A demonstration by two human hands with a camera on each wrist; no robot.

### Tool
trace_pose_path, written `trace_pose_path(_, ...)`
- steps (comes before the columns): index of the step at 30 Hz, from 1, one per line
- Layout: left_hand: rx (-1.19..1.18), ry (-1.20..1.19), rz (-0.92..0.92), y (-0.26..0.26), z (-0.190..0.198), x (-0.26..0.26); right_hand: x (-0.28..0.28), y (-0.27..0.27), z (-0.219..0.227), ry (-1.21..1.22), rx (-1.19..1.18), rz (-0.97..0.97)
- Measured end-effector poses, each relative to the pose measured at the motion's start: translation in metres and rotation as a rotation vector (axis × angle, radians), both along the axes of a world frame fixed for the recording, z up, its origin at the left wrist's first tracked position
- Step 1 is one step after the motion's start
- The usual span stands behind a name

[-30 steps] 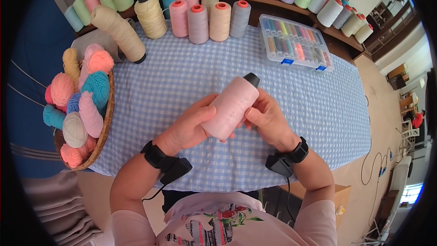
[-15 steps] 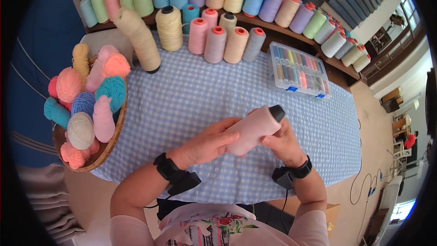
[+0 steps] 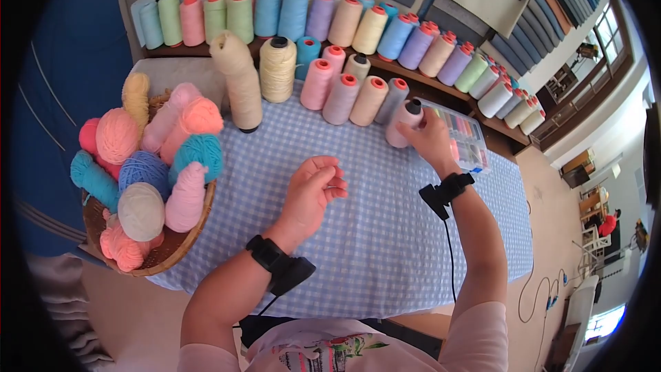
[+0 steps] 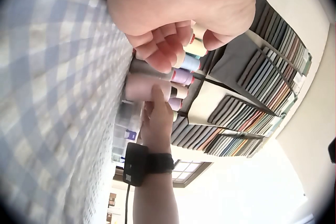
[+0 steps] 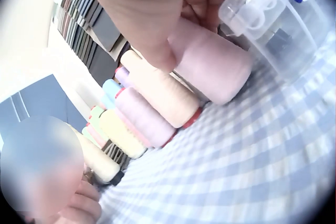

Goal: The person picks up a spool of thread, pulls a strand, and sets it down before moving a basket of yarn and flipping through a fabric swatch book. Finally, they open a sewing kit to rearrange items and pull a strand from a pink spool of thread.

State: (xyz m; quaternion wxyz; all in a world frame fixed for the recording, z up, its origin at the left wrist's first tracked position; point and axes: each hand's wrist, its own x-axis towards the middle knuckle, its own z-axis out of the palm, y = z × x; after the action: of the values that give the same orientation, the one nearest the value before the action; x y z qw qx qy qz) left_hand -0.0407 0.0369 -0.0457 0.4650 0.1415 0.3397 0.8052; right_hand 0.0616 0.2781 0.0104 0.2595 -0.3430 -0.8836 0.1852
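Note:
My right hand [image 3: 435,143] grips a pale pink cone of thread [image 3: 401,128] with a black top, thumb on its near side. The cone stands nearly upright at the right end of the front row, beside a grey cone [image 3: 392,100]. In the right wrist view the pink cone's [image 5: 215,69] base is right at the checked cloth, close to the clear plastic box [image 5: 283,29]. My left hand [image 3: 311,196] hovers over the middle of the table with loosely curled fingers and holds nothing. In the left wrist view, its fingers [image 4: 163,50] hang relaxed.
A wicker basket [image 3: 189,251] of yarn balls stands at the left. Behind it are a leaning beige cone [image 3: 239,86] and a cream cone [image 3: 278,72]. Many coloured cones line a brown shelf [image 3: 385,62] at the back. A box of small spools [image 3: 471,155] lies at right.
Both hands held the pink cone near the table's front. My left hand has let go, and the right hand has carried the cone forward and right to the row. The head view has shifted.

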Motion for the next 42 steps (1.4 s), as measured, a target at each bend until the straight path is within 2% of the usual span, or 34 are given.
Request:
trace_pose_path(4,-0.025,-0.004,-0.027,0.000,0.002,0.002,0.002,0.002,-0.006,-0.109,0.257,-0.044)
trace_pose_path(6,-0.016,-0.009,-0.034,0.000,0.001,0.002,0.004,0.001,-0.003,-0.103,0.164,-0.031)
trace_pose_path(8,-0.027,-0.014,-0.064,0.001,0.000,0.003,0.006,0.004,-0.005,0.021,0.068,-0.008)
trace_pose_path(10,-0.020,-0.018,-0.066,0.001,-0.001,0.003,0.007,0.003,-0.004,-0.077,0.013,-0.024)
trace_pose_path(12,-0.014,-0.020,-0.062,0.002,-0.002,0.003,0.008,0.005,-0.012,-0.169,0.414,-0.040)
trace_pose_path(13,-0.011,-0.031,-0.064,0.002,-0.003,0.003,0.009,0.010,-0.006,-0.167,0.413,-0.029)
trace_pose_path(15,-0.010,-0.040,-0.053,0.001,-0.003,0.002,0.009,0.012,0.021,-0.331,0.415,0.019)
trace_pose_path(16,-0.007,-0.057,-0.051,0.001,-0.003,0.003,0.004,0.006,0.038,-0.282,0.521,-0.024)
trace_pose_path(18,0.002,-0.076,-0.048,0.000,-0.005,0.003,-0.015,-0.013,0.077,-0.145,0.569,0.135)
trace_pose_path(19,-0.004,-0.081,-0.057,0.001,-0.006,0.004,-0.030,-0.025,0.091,-0.147,0.574,0.135)
trace_pose_path(20,-0.009,-0.084,-0.067,0.002,-0.006,0.005,-0.049,-0.041,0.101,-0.106,0.477,0.259)
trace_pose_path(22,-0.006,-0.091,-0.068,0.003,-0.008,0.007,-0.087,-0.070,0.105,-0.071,0.376,0.476)
trace_pose_path(23,-0.011,-0.092,-0.058,0.002,-0.008,0.004,-0.125,-0.089,0.097,-0.116,0.527,0.585)
trace_pose_path(26,-0.004,-0.102,-0.037,0.001,-0.006,0.002,-0.187,-0.093,0.071,-0.140,0.608,0.612)
trace_pose_path(29,0.012,-0.115,-0.021,0.002,-0.009,0.000,-0.225,-0.102,0.055,-0.143,0.517,0.589)
trace_pose_path(31,0.008,-0.123,-0.014,0.002,-0.009,0.000,-0.239,-0.103,0.045,-0.257,0.466,0.541)
trace_pose_path(35,0.007,-0.134,-0.026,0.001,-0.010,0.000,-0.230,-0.115,0.053,-0.261,0.419,0.580)
trace_pose_path(37,0.011,-0.125,-0.030,0.002,-0.009,-0.001,-0.214,-0.117,0.055,-0.113,0.494,0.599)
trace_pose_path(38,0.005,-0.118,-0.032,0.001,-0.009,0.000,-0.204,-0.117,0.062,-0.116,0.499,0.595)
trace_pose_path(40,0.004,-0.127,-0.031,0.001,-0.009,0.000,-0.174,-0.115,0.080,0.056,0.492,0.619)
trace_pose_path(42,0.001,-0.132,-0.041,0.001,-0.007,-0.002,-0.137,-0.115,0.094,0.110,0.449,0.607)
